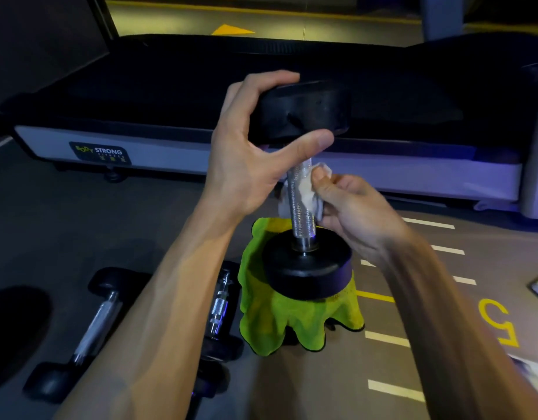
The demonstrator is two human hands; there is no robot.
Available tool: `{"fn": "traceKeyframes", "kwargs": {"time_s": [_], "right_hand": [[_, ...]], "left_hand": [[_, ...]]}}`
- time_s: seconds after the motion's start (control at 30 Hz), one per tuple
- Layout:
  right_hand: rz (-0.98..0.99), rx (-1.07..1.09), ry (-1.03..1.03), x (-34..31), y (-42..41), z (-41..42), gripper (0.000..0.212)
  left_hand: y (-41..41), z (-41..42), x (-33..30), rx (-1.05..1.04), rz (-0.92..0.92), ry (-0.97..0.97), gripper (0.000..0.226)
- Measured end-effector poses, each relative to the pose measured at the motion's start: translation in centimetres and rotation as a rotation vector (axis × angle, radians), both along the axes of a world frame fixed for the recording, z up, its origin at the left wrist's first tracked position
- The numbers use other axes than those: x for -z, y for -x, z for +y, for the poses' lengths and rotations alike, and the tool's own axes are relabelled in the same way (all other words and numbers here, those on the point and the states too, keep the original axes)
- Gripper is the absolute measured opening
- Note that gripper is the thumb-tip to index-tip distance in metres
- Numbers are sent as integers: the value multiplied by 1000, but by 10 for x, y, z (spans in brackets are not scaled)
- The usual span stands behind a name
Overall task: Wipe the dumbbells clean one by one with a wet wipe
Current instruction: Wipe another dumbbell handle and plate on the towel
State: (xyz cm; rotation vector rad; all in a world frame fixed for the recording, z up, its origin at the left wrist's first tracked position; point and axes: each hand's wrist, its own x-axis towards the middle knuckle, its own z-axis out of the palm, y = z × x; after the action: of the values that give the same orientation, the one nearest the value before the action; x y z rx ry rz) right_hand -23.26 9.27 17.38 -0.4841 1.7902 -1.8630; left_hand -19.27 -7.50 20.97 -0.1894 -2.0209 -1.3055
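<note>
A black dumbbell (307, 265) with a knurled steel handle stands upright on a lime-green cloth (280, 316) on the floor. My left hand (249, 153) grips its upper black head, fingers over the top and thumb underneath. My right hand (349, 204) pinches a crumpled white wet wipe (307, 189) wrapped around the back of the handle. Two more dumbbells lie on the floor at lower left: one (92, 331) left of my forearm, another (220, 307) partly hidden behind it.
A treadmill deck (170, 140) with a "Body Strong" label runs across the view behind the dumbbell. Grey gym floor with white and yellow markings (413, 338) spreads to the right. A pale object shows at the lower right edge.
</note>
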Motion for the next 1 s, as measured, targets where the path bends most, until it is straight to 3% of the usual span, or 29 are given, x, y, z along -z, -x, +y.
{"fn": "traceKeyframes", "kwargs": {"time_s": [0.07, 0.1, 0.2, 0.27, 0.33, 0.43, 0.63, 0.73, 0.9, 1.0], "right_hand": [[-78, -12, 121, 2, -5, -6, 43], [2, -4, 78, 2, -10, -8, 40], [481, 123, -419, -5, -34, -8, 16], [646, 187, -790, -7, -50, -14, 17], [706, 230, -911, -6, -58, -21, 23], [592, 254, -545, -9, -34, -16, 9], [-49, -42, 155, 4, 0, -9, 39], [-97, -99, 175, 11, 0, -6, 44], [190, -161, 1, 10, 3, -1, 27], [324, -135, -103, 5, -2, -5, 31]], "left_hand": [[1, -2, 1, 9, 2, -11, 64], [0, -3, 2, 13, 2, -15, 63], [-1, -5, 2, 24, 1, -23, 63], [-1, -3, 2, 32, 1, -19, 63], [0, -1, 0, 29, 0, -10, 63], [1, -2, -1, 37, -4, -12, 63], [3, -5, -1, 55, -8, -47, 63], [2, -5, -1, 73, -15, -42, 62], [-4, -6, -1, 112, -10, -24, 62], [-4, -10, -1, 117, -16, -21, 61]]}}
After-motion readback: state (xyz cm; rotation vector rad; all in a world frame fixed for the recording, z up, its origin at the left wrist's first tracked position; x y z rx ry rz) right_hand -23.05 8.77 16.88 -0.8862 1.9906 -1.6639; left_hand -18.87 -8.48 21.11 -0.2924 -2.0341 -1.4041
